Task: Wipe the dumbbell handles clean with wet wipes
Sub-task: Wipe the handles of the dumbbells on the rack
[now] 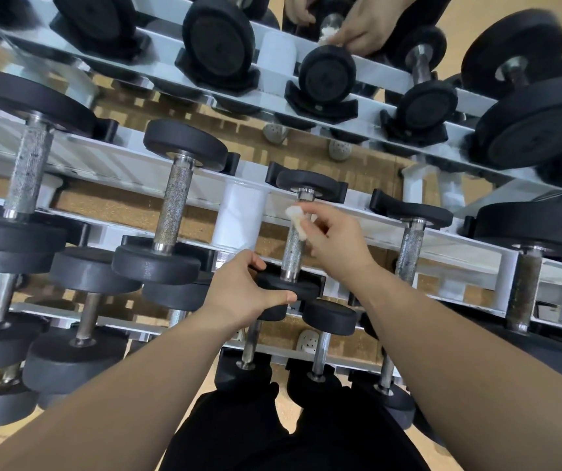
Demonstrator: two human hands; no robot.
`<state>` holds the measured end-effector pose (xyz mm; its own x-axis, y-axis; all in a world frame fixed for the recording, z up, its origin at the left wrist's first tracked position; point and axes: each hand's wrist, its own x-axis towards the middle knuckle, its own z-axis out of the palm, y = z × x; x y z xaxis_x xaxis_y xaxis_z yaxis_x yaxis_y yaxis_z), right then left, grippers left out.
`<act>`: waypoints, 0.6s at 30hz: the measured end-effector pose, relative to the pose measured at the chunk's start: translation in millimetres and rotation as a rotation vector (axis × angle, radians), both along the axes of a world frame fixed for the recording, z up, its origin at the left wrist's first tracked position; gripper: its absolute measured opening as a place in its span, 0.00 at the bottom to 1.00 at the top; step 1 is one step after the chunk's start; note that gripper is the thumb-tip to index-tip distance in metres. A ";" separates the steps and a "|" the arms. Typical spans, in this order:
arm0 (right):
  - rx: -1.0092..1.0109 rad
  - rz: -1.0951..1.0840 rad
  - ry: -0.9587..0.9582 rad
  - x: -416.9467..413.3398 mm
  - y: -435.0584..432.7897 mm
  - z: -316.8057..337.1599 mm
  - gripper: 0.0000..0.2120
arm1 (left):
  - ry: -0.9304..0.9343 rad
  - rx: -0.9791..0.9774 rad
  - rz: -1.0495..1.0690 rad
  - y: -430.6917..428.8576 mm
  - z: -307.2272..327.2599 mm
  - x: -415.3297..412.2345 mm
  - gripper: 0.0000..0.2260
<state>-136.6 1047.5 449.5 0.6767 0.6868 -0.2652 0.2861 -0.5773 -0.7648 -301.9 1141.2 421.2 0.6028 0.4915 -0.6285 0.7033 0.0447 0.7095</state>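
Observation:
A small black dumbbell lies on the top tier of the white rack, its knurled steel handle [292, 248] pointing away from me. My left hand [246, 291] grips its near black head [289, 287] from the left side. My right hand [333, 240] pinches a crumpled white wet wipe [297, 219] against the upper part of that handle, just below the far head [310, 184]. A mirror behind the rack repeats the hands and the wipe at the top of the view.
Bigger dumbbells [170, 205] lie left and right [410, 244] on the same white rack [240, 215]. Lower tiers hold several more dumbbells [327, 326]. The mirror [272, 107] stands right behind the rack. Cork-coloured floor shows beneath, and my black trousers are at the bottom.

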 end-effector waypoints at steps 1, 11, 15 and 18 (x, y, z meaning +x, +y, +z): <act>-0.010 0.036 0.007 -6.6 -3.1 0.3 0.13 | -0.002 0.004 -0.001 -0.1 -0.4 0.0 0.27; -0.013 0.172 -0.159 -20.8 -26.2 -26.9 0.15 | -0.017 0.002 -0.004 -1.0 0.1 0.4 0.27; -0.065 0.303 -0.390 -2.5 -22.8 -20.0 0.12 | -0.007 0.012 -0.003 -1.9 1.5 -0.5 0.27; -0.034 0.384 -0.413 12.8 -5.3 -13.9 0.11 | 0.018 0.009 -0.018 -0.7 4.2 0.2 0.28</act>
